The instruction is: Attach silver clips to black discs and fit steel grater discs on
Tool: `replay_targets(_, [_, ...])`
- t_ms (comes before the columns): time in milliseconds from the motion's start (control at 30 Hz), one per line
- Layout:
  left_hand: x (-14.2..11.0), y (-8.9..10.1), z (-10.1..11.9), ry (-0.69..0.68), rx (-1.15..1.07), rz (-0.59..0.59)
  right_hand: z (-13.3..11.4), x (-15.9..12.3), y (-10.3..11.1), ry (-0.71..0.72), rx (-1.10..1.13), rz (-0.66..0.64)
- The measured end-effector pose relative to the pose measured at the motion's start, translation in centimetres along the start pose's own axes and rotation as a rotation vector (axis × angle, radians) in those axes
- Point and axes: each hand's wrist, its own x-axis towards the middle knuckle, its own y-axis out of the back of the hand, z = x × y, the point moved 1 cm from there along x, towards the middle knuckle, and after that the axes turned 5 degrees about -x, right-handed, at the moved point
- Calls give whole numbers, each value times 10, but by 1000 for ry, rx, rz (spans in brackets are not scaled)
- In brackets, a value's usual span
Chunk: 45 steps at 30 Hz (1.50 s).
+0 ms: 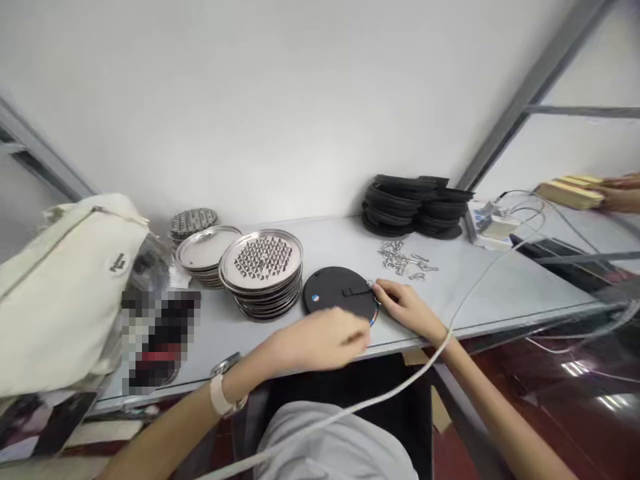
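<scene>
White cord (350, 408) lies nearest, going up over the right arm, so it is best to mind that it does not tug. Just past it, the left hand (320, 339) is curled over the near edge of the round black case (333, 283); I cannot tell if its fingers are shut on anything. The right hand (407, 308) has its thumb and finger together on a small metal clip (371, 285), at the case's right edge, by the end of the black strap (353, 292). To do this well, I think the case should lie flat with one hand on it, while the other holds the clip by its tip and turns it gently. Pulling hard could bend the strap or make the case slide. Now to count, near to far: one cord, two hands of this person, one case lying flat between them, one strap on it, and one clip in the right hand. Left of the left hand is one big cream bag (65, 287). Three piles of round metal plates are past the left hand: one near spiky pile (270, 303), one smooth pile (210, 253) and one far spiky pile (194, 220). Beyond the right hand lies one heap of loose clips (400, 257), too jumbled to count, then two piles of black cases (415, 200). Far right, one other person's hand (620, 195) holds yellow packs (570, 191).
</scene>
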Motion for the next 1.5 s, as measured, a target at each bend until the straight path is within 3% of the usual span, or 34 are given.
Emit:
replay_targets(100, [29, 7, -18, -24, 102, 315, 0, -2, 0, 8, 6, 1])
replay_targets(167, [47, 6, -31, -37, 219, 370, -1, -2, 0, 7, 5, 3])
replay_targets(333, [77, -3, -60, -122, 280, 376, -3, -1, 0, -11, -20, 15])
replay_targets(500, [79, -7, -72, -165, 318, 445, -4, 0, 0, -11, -40, 21])
replay_targets(1500, [80, -9, -68, -271, 379, 375, 0, 0, 0, 18, -17, 35])
